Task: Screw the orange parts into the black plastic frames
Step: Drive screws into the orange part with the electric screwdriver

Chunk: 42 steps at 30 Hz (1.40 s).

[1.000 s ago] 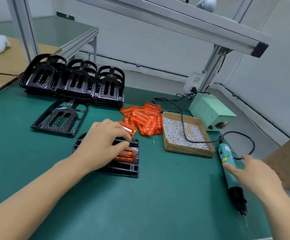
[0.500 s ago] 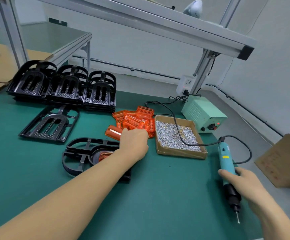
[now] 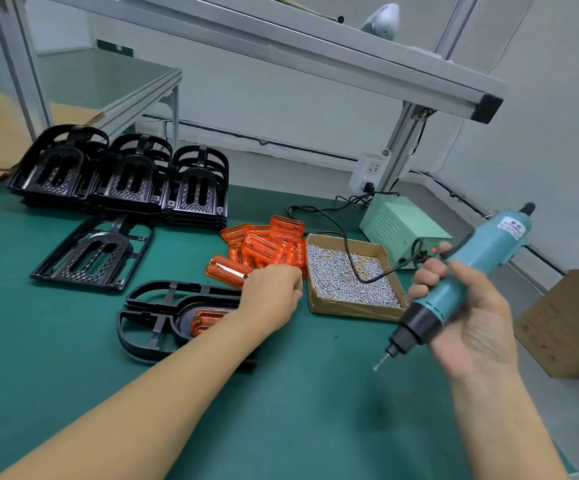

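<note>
Green mat (image 3: 73,358), right hand (image 3: 471,320) gripping screwdriver (image 3: 468,271), left fingers (image 3: 291,282) beside screw box (image 3: 350,306)

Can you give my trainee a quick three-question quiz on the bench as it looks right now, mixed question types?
1. True or false: the right hand grips the electric screwdriver clear of the green mat.
2. Multiple choice: the cardboard tray holds A) orange parts, B) small silver screws, C) black frames.
3. Fill in: the left hand reaches between the orange pile and the ____ tray.

Key: 1 true. 2 B. 3 cardboard. Whether that hand holds anything cannot be seen. One orange part already sits in the nearest black frame.
</note>
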Each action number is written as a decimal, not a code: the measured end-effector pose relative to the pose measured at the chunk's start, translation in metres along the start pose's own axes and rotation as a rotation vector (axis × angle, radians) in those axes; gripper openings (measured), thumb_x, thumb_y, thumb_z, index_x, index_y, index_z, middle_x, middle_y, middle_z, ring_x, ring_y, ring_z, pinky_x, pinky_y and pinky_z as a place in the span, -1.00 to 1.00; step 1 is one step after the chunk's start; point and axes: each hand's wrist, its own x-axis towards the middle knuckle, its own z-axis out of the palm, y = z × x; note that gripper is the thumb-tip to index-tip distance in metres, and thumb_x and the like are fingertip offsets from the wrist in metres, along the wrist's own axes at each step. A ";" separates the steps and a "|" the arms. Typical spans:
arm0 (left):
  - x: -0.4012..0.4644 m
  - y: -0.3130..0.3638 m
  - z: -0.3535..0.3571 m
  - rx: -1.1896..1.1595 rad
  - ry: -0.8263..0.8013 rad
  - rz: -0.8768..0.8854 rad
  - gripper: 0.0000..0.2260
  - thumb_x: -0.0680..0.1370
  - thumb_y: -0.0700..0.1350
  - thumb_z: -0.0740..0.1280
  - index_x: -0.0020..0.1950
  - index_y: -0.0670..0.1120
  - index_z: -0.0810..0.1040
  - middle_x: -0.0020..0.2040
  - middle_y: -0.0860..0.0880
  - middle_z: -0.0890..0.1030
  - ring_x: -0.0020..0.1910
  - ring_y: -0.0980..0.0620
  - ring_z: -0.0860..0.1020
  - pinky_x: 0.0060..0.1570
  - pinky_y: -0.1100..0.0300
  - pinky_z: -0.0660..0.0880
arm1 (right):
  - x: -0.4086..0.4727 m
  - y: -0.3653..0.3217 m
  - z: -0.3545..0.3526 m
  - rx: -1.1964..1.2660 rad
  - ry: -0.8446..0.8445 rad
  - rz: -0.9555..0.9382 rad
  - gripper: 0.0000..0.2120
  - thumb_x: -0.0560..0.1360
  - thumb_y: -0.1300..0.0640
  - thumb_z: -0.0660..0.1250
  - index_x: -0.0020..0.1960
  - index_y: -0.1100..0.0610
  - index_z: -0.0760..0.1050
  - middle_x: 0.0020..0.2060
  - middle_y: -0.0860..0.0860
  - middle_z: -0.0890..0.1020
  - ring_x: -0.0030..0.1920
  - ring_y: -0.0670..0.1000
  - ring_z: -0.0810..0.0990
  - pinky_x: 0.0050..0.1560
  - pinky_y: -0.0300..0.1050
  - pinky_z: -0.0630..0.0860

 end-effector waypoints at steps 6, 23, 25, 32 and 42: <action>-0.028 -0.027 -0.045 -0.899 -0.036 -0.103 -0.85 0.42 -0.30 0.45 -0.27 -0.06 0.66 -0.40 0.04 0.61 -0.42 0.17 0.50 -0.35 0.36 0.44 | 0.013 0.017 0.026 0.254 -0.171 0.028 -0.73 0.37 0.24 0.34 0.06 0.07 0.57 -0.36 -0.07 0.43 -0.35 -0.10 0.42 -0.20 -0.28 0.49; -0.080 -0.057 -0.081 -1.618 -0.144 -0.326 -0.89 0.32 -0.18 0.42 -0.20 -0.13 0.70 -0.28 -0.09 0.63 -0.38 0.11 0.54 -0.39 0.31 0.50 | 0.010 0.062 0.113 0.251 -0.302 -0.144 -0.75 0.26 0.13 0.45 -0.09 0.05 0.52 -0.48 -0.10 0.39 -0.51 -0.15 0.38 -0.42 -0.29 0.42; -0.081 -0.056 -0.081 -1.667 -0.170 -0.310 -0.87 0.31 -0.17 0.44 -0.19 -0.13 0.70 -0.27 -0.08 0.63 -0.37 0.12 0.54 -0.37 0.31 0.51 | 0.009 0.064 0.118 0.244 -0.279 -0.193 -0.81 0.29 0.16 0.42 -0.14 0.04 0.46 -0.49 -0.10 0.38 -0.51 -0.15 0.38 -0.42 -0.28 0.42; -0.085 -0.053 -0.081 -1.722 -0.171 -0.293 -0.90 0.33 -0.20 0.42 -0.19 -0.12 0.70 -0.28 -0.08 0.63 -0.36 0.12 0.54 -0.32 0.30 0.53 | 0.006 0.066 0.122 0.193 -0.274 -0.272 -0.89 0.42 0.21 0.33 -0.16 0.02 0.45 -0.50 -0.12 0.38 -0.51 -0.15 0.38 -0.40 -0.28 0.41; -0.085 -0.048 -0.080 -1.726 -0.143 -0.288 -0.82 0.29 -0.20 0.45 -0.14 -0.18 0.70 -0.27 -0.10 0.64 -0.36 0.11 0.55 -0.32 0.30 0.54 | 0.001 0.066 0.122 0.196 -0.283 -0.277 -0.89 0.41 0.22 0.33 -0.15 0.03 0.47 -0.50 -0.11 0.39 -0.51 -0.15 0.39 -0.40 -0.28 0.42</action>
